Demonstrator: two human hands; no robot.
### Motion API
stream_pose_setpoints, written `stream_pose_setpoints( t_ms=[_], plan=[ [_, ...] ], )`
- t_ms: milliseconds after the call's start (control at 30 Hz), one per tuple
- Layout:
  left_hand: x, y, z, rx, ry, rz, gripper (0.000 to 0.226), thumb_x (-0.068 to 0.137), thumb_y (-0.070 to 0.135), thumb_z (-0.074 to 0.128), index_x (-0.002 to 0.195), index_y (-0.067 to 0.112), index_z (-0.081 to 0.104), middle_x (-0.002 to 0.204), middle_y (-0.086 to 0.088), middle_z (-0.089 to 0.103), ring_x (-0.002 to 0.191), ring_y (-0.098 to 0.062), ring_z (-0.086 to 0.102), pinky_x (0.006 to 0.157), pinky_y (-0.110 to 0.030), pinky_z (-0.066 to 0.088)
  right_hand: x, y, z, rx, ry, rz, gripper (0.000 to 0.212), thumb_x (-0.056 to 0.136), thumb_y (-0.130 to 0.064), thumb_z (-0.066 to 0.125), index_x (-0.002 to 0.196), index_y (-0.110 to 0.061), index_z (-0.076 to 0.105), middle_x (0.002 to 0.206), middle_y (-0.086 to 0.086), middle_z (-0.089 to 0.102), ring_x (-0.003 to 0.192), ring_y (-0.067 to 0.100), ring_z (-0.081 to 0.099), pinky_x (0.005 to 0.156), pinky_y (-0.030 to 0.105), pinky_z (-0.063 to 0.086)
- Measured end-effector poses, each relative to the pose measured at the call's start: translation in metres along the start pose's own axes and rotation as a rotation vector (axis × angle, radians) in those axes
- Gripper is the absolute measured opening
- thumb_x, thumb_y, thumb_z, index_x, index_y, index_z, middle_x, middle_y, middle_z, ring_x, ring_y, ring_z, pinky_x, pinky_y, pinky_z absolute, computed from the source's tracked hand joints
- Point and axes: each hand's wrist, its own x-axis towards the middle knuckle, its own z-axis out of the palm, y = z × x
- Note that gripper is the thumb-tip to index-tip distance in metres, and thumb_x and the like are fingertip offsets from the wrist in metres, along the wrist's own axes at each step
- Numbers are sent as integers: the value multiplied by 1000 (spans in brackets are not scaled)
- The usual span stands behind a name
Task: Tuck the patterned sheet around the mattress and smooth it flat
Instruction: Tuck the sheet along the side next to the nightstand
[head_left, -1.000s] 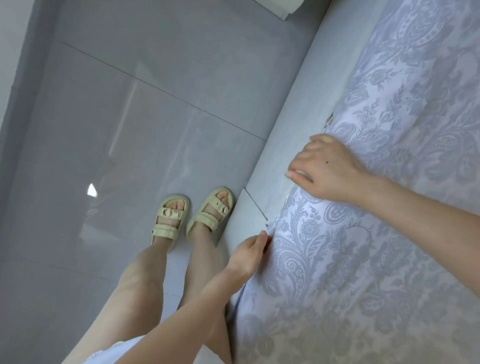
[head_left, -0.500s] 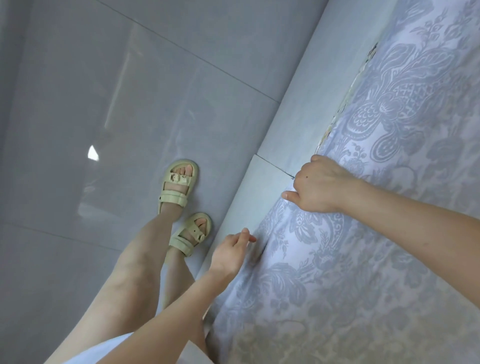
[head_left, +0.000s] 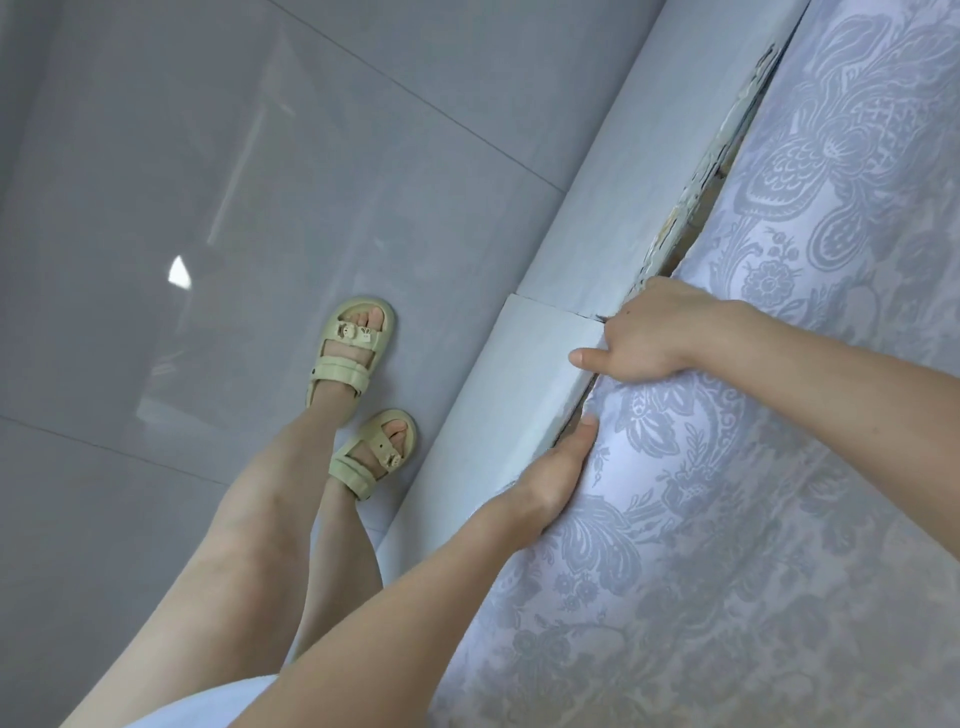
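Stands on the floor (head_left: 208, 156) by the bed (head_left: 618, 176). Presses the left hand (head_left: 558, 467), fingers straight, on the edge of the sheet (head_left: 727, 519) spread over the bed, right at the gap by the bed's side. Grips the sheet's edge just beside it with the right hand (head_left: 654, 332), fingers curled, thumb out.

Left hand (head_left: 558, 470), right hand (head_left: 655, 332) on sheet (head_left: 737, 530)

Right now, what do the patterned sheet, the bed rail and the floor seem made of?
Pale lilac patterned sheet: thin woven cloth, probably cotton or blend, matte; it drapes and creases softly.
Pale grey bed rail: likely faux leather or painted board, smooth; its top edge is flaking.
Grey floor: glazed tile, glossy; it mirrors light and shows grout lines.
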Motion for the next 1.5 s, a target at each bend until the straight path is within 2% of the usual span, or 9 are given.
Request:
stream_pose_setpoints(
  t_ms=[333,467,633,733,867,933,1067,1267,1500],
  plan=[
    [-10,-8,-26,216,116,-154,82,84,77,10,129,25,56,133,5,55,124,-16,50,114,-34,27,18,-11,-1,-70,-107,133,75,92,-65,5,140,-20,42,147,4,40,136,23,34,108,36,22],
    [-38,-50,-50,183,183,-265,73,91,67,7,121,25,59,125,2,59,113,-16,55,96,-28,40,24,-26,3,-161,-142,152,73,94,-63,7,138,-19,45,146,7,41,136,25,34,109,41,19],
    [-57,-97,-53,118,228,-299,73,94,61,8,128,19,58,131,2,57,124,-15,49,113,-38,27,7,-36,15,-95,325,88,62,101,-48,12,108,-14,63,114,6,64,107,22,58,93,36,33],
    [-60,-101,-53,82,308,-214,66,97,57,16,117,18,65,119,0,64,113,-18,57,105,-34,39,-11,-52,27,15,551,37,63,101,-45,14,90,-11,67,97,8,68,93,25,62,89,34,37],
    [-73,-108,-56,160,554,-42,51,100,41,28,79,20,70,92,7,68,92,-15,59,90,-31,43,-33,-88,56,102,552,-112,82,85,-50,-5,91,-19,71,92,3,71,92,26,61,96,39,33],
    [-75,-119,-62,248,636,-55,38,98,34,36,76,19,63,83,12,59,88,-13,52,81,-28,37,-36,-113,75,154,514,-191,79,83,-52,-1,86,-21,72,85,0,72,88,24,63,98,44,32],
    [-72,-136,-65,53,459,-86,21,89,10,48,69,17,52,72,3,52,71,-14,48,61,-18,38,-37,-157,103,190,593,-211,59,86,-49,25,63,-20,72,60,-2,66,65,23,63,90,45,37],
    [-87,-163,-73,-25,347,7,21,90,4,47,84,6,66,78,-10,50,68,-19,44,61,-24,35,-46,-192,90,80,244,-141,73,93,-64,15,121,-14,61,127,3,54,123,21,39,108,45,12],
    [-98,-184,-75,60,103,138,21,78,36,44,90,20,49,92,-3,38,85,-16,34,73,-29,28,-21,-233,90,22,83,15,73,93,-63,13,125,-15,57,131,6,56,127,22,42,107,41,17]
  ],
)
